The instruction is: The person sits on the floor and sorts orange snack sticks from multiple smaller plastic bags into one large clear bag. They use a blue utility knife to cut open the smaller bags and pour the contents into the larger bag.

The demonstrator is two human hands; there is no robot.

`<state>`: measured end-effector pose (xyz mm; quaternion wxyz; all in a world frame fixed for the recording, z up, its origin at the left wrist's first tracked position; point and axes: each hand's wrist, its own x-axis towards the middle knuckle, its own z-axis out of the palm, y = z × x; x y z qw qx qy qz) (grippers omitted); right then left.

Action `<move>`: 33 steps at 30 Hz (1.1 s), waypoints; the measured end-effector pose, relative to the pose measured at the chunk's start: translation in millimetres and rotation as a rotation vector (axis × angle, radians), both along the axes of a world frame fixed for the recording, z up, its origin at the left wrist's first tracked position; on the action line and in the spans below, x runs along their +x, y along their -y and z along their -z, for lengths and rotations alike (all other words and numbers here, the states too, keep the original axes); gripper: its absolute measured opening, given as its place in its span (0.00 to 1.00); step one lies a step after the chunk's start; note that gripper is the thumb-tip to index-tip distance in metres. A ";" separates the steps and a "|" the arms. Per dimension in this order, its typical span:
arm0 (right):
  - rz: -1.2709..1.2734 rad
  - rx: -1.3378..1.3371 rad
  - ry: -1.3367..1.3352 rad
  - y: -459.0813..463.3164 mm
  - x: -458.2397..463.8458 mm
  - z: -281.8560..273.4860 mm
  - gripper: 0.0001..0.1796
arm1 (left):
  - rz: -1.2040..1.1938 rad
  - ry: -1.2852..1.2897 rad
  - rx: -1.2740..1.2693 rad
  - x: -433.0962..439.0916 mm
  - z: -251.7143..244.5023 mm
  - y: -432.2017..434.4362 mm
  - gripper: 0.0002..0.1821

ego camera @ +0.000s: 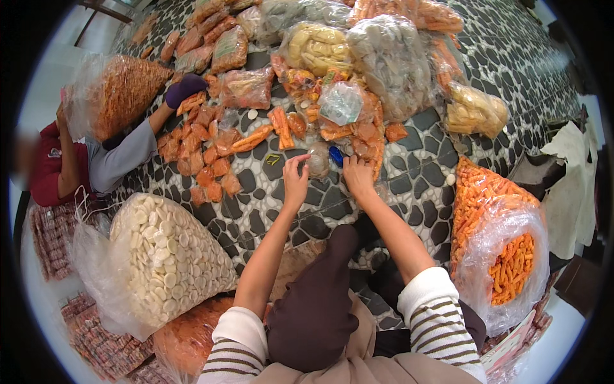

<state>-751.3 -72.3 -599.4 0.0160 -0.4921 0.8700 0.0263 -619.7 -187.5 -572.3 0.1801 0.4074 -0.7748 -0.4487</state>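
Observation:
My left hand (295, 181) is over the tiled floor with its thumb and forefinger apart, beside a small clear plastic bag (318, 161) of pale, round contents. My right hand (358, 176) is palm down on the other side of that bag, its fingers bent. Close to its fingertips lies a small shiny blue object (336, 156), too small to identify. Whether the right fingers grip anything is hidden beneath them. Left of my left hand, a yellow-green rubber band (272, 159) lies on the tiles. Small orange snack packets (207, 174) are spread farther left.
A large bag of white round crackers (168, 254) stands at left, and one of orange snack sticks (499, 211) at right. Filled bags (388, 62) are heaped ahead. Another person (67, 158) sits at far left by a big bag of brown-orange snacks (124, 91).

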 end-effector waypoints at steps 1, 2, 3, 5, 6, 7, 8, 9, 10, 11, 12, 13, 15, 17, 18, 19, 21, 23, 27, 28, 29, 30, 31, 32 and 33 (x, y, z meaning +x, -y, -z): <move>0.008 -0.060 0.022 1.7 0.5 0.1 0.10 | -0.003 -0.015 -0.018 0.4 2.1 0.0 0.11; 0.036 -0.083 0.054 2.4 -1.6 -2.9 0.09 | -0.010 -0.032 -0.028 0.5 3.5 0.0 0.11; 0.075 -0.080 0.102 3.4 -3.5 -9.0 0.08 | -0.008 -0.021 -0.012 0.4 3.5 0.2 0.11; 0.137 -0.286 0.362 2.2 -11.7 -31.0 0.10 | -0.073 -0.098 -0.006 -2.5 -1.5 3.2 0.10; 0.162 -0.390 0.490 -0.2 -16.3 -45.6 0.11 | -0.107 -0.121 0.020 -5.1 -7.0 4.9 0.10; 0.139 -0.427 0.553 -1.5 -22.0 -60.9 0.10 | -0.096 -0.165 0.171 -9.9 -14.0 7.3 0.11; 0.103 -0.486 0.604 -1.0 -30.0 -77.0 0.10 | -0.087 -0.207 0.326 -17.3 -23.0 12.2 0.12; 0.095 -0.516 0.659 0.3 -38.2 -93.5 0.09 | -0.087 -0.212 0.489 -26.3 -34.1 18.0 0.12; 0.107 -0.447 0.694 0.5 -45.4 -109.8 0.10 | 0.007 -0.234 0.676 -35.4 -46.6 21.8 0.19; 0.094 -0.523 0.708 -1.5 -47.7 -124.6 0.11 | 0.059 -0.217 0.814 -45.9 -59.9 25.2 0.22; 0.098 -0.582 0.724 -5.9 -47.6 -137.5 0.11 | 0.114 -0.197 0.951 -57.0 -73.1 27.3 0.24; 0.104 -0.641 0.740 -10.8 -46.5 -148.3 0.12 | 0.178 -0.193 1.090 -67.7 -85.7 28.8 0.27; -0.079 -0.794 0.621 -19.7 -42.6 -163.6 0.14 | 0.326 -0.216 1.065 -86.4 -108.0 27.8 0.28; -0.163 -0.925 0.574 -26.4 -34.6 -169.8 0.14 | 0.443 -0.295 0.991 -102.1 -123.7 19.4 0.27; -0.022 -0.913 0.755 -32.9 -30.6 -171.3 0.13 | 0.455 -0.292 0.898 -108.3 -129.5 16.0 0.22; 0.122 -0.900 0.936 -39.3 -25.9 -171.0 0.12 | 0.472 -0.294 0.823 -113.7 -133.5 12.1 0.21; 0.346 -1.056 1.307 -46.9 -20.5 -165.5 0.12 | 0.502 -0.290 0.681 -123.0 -136.1 3.3 0.18; 0.480 -1.419 1.717 -50.1 -18.0 -153.9 0.12 | 0.517 -0.261 0.670 -132.6 -131.9 -4.8 0.16; 0.533 -1.032 1.684 -75.5 -50.2 -124.8 0.12 | 0.570 -0.299 0.452 -152.1 -102.6 -30.0 0.16; 0.593 -1.056 1.556 -84.3 -61.0 -117.1 0.12 | 0.536 -0.302 0.360 -157.7 -93.1 -34.2 0.17; 0.633 -1.149 1.476 -95.0 -72.3 -110.1 0.12 | 0.507 -0.340 0.260 -162.7 -83.1 -38.1 0.18; 0.732 -1.250 1.446 -108.0 -82.2 -104.1 0.12 | 0.537 -0.248 0.135 -165.2 -72.5 -40.7 0.20; 0.830 -1.348 1.408 -120.3 -90.9 -98.6 0.12 | 0.632 -0.135 -0.037 -166.5 -61.5 -46.5 0.21; 0.883 -1.337 1.362 -130.4 -99.0 -93.2 0.11 | 0.721 -0.043 -0.214 -164.9 -50.2 -54.9 0.23; 0.991 -1.308 1.309 -138.3 -103.6 -87.9 0.11 | 0.823 0.106 -0.363 -161.6 -39.0 -64.3 0.24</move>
